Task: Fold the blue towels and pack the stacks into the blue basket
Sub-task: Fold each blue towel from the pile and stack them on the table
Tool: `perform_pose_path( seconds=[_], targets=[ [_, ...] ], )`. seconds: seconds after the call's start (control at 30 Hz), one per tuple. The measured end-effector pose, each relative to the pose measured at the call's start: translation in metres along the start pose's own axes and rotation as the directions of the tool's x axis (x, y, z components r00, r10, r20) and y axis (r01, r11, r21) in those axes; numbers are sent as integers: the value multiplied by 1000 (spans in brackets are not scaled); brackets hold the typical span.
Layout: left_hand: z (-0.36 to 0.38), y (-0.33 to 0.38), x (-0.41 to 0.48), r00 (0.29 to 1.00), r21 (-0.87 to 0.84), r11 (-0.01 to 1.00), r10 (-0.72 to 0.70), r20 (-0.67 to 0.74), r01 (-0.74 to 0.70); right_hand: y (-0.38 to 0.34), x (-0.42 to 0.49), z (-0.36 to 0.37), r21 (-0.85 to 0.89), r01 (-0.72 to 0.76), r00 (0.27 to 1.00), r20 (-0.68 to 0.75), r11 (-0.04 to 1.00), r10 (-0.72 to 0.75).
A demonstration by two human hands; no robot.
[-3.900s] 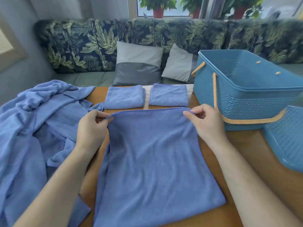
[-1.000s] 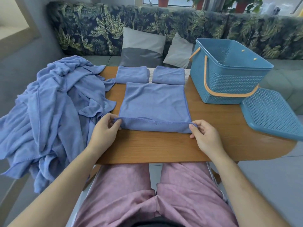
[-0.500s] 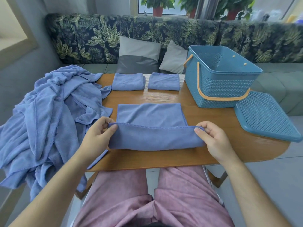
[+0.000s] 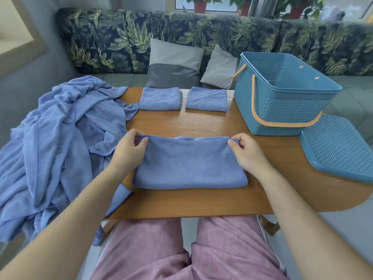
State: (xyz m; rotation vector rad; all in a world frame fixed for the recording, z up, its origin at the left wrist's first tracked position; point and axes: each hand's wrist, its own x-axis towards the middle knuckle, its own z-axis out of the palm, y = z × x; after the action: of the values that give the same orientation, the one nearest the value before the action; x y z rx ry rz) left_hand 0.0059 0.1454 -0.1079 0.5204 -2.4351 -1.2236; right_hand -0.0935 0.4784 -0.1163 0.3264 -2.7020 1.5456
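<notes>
As left hand and right hand pinch towel, cloth half-hides fingers.

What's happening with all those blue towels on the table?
A person sitting at the table is folding a towel. The left hand and the right hand each pinch a far corner of it, and it lies doubled over on the wood. A folded towel and a second folded towel lie side by side at the far edge. A heap of unfolded towels hangs over the left side. The basket stands open on the right, its lid beside it; no towel shows inside.
</notes>
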Motion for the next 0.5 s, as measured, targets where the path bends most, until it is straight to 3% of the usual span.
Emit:
perform_pose_path(
  seconds=[0.13,0.27,0.5],
  targets=[
    [17,-20,7,998,98,995,-4,-65,10,12,12,9,-119,-55,998,-45,991,50],
    [20,-30,10,991,91,996,11,-135,1,16,19,12,-135,-39,998,-48,990,33],
    [20,-23,17,993,144,989,4,-121,14,10,31,17,-277,-90,995,-76,957,72]
  ],
)
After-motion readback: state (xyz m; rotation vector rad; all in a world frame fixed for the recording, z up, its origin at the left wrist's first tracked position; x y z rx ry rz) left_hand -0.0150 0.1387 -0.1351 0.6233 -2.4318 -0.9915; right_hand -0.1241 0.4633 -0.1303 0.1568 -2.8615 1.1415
